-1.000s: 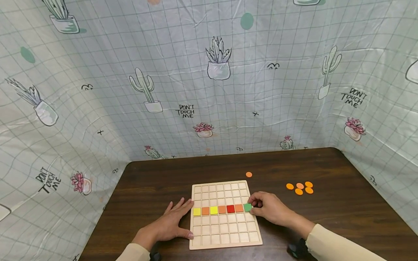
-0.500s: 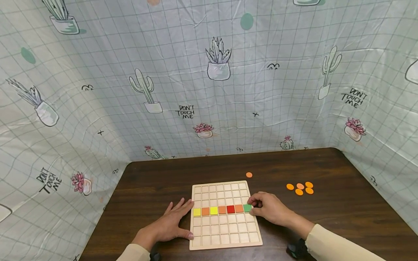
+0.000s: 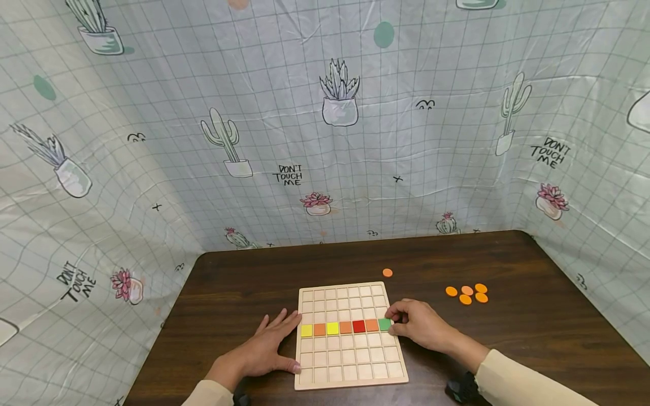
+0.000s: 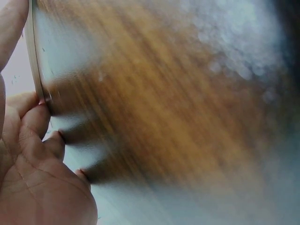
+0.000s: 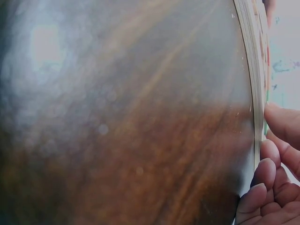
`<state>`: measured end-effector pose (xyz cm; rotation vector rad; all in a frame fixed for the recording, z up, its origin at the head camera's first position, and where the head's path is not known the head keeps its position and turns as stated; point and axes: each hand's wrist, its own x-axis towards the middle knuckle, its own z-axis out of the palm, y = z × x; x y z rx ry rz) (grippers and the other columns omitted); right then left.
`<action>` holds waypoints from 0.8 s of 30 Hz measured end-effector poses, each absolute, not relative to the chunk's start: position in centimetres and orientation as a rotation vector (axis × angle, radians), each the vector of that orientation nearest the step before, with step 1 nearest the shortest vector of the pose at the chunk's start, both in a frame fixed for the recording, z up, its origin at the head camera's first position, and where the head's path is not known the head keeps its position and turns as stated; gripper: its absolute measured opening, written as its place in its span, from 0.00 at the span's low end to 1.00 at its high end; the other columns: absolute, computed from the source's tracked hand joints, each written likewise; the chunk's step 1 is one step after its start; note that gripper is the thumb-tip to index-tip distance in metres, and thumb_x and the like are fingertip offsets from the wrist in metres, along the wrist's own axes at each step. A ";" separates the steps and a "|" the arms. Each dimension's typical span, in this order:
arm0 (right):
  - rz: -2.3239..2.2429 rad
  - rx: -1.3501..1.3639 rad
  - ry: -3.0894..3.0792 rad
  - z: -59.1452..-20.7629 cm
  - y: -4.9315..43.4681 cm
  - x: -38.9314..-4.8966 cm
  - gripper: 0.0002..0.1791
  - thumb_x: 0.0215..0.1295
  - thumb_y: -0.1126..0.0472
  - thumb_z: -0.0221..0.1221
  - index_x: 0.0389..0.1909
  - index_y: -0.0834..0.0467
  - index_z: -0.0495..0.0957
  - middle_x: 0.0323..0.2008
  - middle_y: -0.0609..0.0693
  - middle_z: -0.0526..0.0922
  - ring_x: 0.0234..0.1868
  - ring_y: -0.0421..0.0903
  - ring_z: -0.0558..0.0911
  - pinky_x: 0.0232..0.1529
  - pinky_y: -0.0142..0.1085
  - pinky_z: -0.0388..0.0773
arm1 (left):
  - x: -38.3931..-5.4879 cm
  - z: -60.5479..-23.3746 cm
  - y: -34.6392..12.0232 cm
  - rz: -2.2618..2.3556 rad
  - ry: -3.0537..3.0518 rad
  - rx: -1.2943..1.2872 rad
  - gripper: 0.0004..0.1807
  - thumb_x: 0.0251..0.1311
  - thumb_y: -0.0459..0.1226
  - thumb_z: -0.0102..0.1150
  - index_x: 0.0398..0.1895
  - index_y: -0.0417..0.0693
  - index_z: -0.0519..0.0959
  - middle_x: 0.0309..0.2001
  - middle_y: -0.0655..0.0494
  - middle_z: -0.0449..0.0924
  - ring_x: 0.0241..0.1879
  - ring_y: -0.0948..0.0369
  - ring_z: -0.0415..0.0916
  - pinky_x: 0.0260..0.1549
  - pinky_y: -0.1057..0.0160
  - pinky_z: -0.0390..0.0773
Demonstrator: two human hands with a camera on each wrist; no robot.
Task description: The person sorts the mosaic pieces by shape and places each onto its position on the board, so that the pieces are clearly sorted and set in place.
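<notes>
A pale wooden grid board (image 3: 350,358) lies on the dark table. One row across its middle bears coloured square tiles: yellow, orange, yellow, orange, red (image 3: 359,326), orange, then green at the right end. My left hand (image 3: 263,348) rests spread at the board's left edge, its thumb and fingertips touching the rim. At the right edge, the curled thumb and index finger of my right hand (image 3: 421,325) pinch the green tile (image 3: 384,324), which lies in its cell. From the side, the right wrist view shows the board's edge (image 5: 257,108) and these fingers (image 5: 283,124).
An orange disc (image 3: 387,273) lies just behind the board. Several more orange discs (image 3: 465,299) are grouped to the right on the wood-grain table (image 3: 244,282). A patterned curtain (image 3: 274,113) hangs around the table's back and sides.
</notes>
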<state>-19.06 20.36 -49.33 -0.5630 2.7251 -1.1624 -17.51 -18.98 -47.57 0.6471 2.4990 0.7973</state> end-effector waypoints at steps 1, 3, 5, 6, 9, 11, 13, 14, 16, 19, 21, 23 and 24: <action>-1.161 -0.557 2.726 -49.3 20.4 -19.1 0.09 0.63 0.62 0.73 0.42 0.54 0.86 0.35 0.44 0.79 0.34 0.39 0.73 0.34 0.31 0.72 | -17.5 -47.6 -19.0 0.797 2.499 0.647 0.58 0.59 0.58 0.74 0.86 0.49 0.53 0.86 0.49 0.49 0.86 0.43 0.37 0.80 0.31 0.31; -1.159 -0.550 2.728 -49.4 20.4 -19.1 0.09 0.63 0.62 0.73 0.42 0.54 0.86 0.35 0.44 0.79 0.33 0.39 0.73 0.34 0.31 0.72 | -17.5 -47.5 -19.0 0.797 2.498 0.645 0.58 0.59 0.57 0.74 0.86 0.49 0.53 0.86 0.49 0.48 0.86 0.43 0.37 0.80 0.31 0.31; -1.158 -0.547 2.729 -49.4 20.4 -19.1 0.09 0.63 0.62 0.73 0.42 0.54 0.86 0.35 0.44 0.78 0.33 0.39 0.72 0.34 0.31 0.72 | -17.4 -47.5 -18.9 0.797 2.498 0.645 0.58 0.59 0.57 0.74 0.86 0.49 0.53 0.86 0.49 0.48 0.86 0.43 0.37 0.80 0.31 0.31; -1.158 -0.547 2.728 -49.4 20.4 -19.1 0.09 0.63 0.62 0.73 0.42 0.54 0.86 0.35 0.44 0.78 0.33 0.40 0.72 0.34 0.31 0.72 | -17.4 -47.4 -19.0 0.796 2.497 0.646 0.58 0.59 0.57 0.74 0.86 0.49 0.53 0.86 0.49 0.48 0.86 0.43 0.37 0.80 0.31 0.31; -1.161 -0.543 2.724 -49.3 20.4 -19.1 0.09 0.63 0.62 0.73 0.42 0.54 0.85 0.35 0.44 0.78 0.33 0.40 0.72 0.34 0.31 0.71 | -17.4 -47.4 -19.0 0.797 2.496 0.647 0.58 0.59 0.57 0.73 0.86 0.49 0.53 0.86 0.49 0.48 0.86 0.43 0.37 0.80 0.30 0.31; -1.163 -0.539 2.720 -49.3 20.4 -19.1 0.09 0.63 0.62 0.73 0.42 0.54 0.85 0.35 0.44 0.78 0.33 0.40 0.72 0.34 0.31 0.71 | -17.4 -47.4 -19.0 0.799 2.496 0.648 0.58 0.59 0.57 0.73 0.86 0.49 0.53 0.86 0.49 0.48 0.86 0.43 0.37 0.80 0.30 0.31; -1.169 -0.536 2.717 -49.3 20.4 -19.1 0.09 0.63 0.62 0.73 0.42 0.54 0.85 0.35 0.44 0.78 0.33 0.41 0.73 0.34 0.31 0.71 | -17.4 -47.4 -19.0 0.801 2.496 0.651 0.58 0.59 0.57 0.73 0.86 0.49 0.53 0.86 0.49 0.48 0.86 0.42 0.37 0.80 0.30 0.31; -1.172 -0.534 2.715 -49.3 20.4 -19.1 0.09 0.63 0.62 0.73 0.42 0.54 0.85 0.35 0.44 0.78 0.33 0.41 0.73 0.34 0.32 0.71 | -17.4 -47.4 -19.0 0.802 2.496 0.652 0.58 0.59 0.57 0.73 0.86 0.49 0.53 0.86 0.49 0.48 0.86 0.42 0.37 0.79 0.30 0.30; -1.179 -0.529 2.710 -49.3 20.5 -19.1 0.09 0.63 0.61 0.73 0.42 0.54 0.85 0.35 0.45 0.78 0.33 0.41 0.73 0.33 0.32 0.71 | -17.4 -47.4 -19.0 0.805 2.494 0.655 0.58 0.60 0.57 0.73 0.86 0.49 0.53 0.86 0.48 0.48 0.86 0.42 0.37 0.79 0.30 0.30; -1.191 -0.519 2.703 -49.3 20.5 -19.1 0.09 0.64 0.59 0.73 0.43 0.54 0.85 0.35 0.45 0.79 0.33 0.41 0.73 0.33 0.32 0.71 | -17.4 -47.4 -19.0 0.806 2.494 0.660 0.58 0.60 0.57 0.73 0.86 0.49 0.53 0.86 0.48 0.48 0.86 0.42 0.36 0.79 0.30 0.30; -1.197 -0.514 2.701 -49.3 20.6 -19.2 0.10 0.64 0.58 0.73 0.43 0.54 0.85 0.35 0.44 0.79 0.33 0.41 0.73 0.33 0.32 0.71 | -17.4 -47.4 -19.0 0.805 2.496 0.660 0.58 0.60 0.57 0.73 0.86 0.49 0.53 0.86 0.48 0.48 0.86 0.42 0.36 0.79 0.30 0.30; -1.207 -0.519 2.701 -49.3 20.6 -19.2 0.10 0.65 0.58 0.73 0.43 0.54 0.85 0.35 0.44 0.79 0.32 0.41 0.73 0.32 0.32 0.71 | -17.4 -47.4 -19.0 0.802 2.499 0.661 0.58 0.60 0.57 0.73 0.86 0.49 0.53 0.86 0.48 0.48 0.86 0.42 0.37 0.79 0.30 0.30; -1.213 -0.518 2.699 -49.3 20.7 -19.2 0.09 0.65 0.58 0.73 0.43 0.54 0.85 0.35 0.44 0.79 0.32 0.40 0.73 0.32 0.32 0.72 | -17.4 -47.4 -19.0 0.801 2.500 0.661 0.58 0.59 0.57 0.74 0.86 0.49 0.53 0.86 0.48 0.48 0.86 0.42 0.37 0.79 0.30 0.30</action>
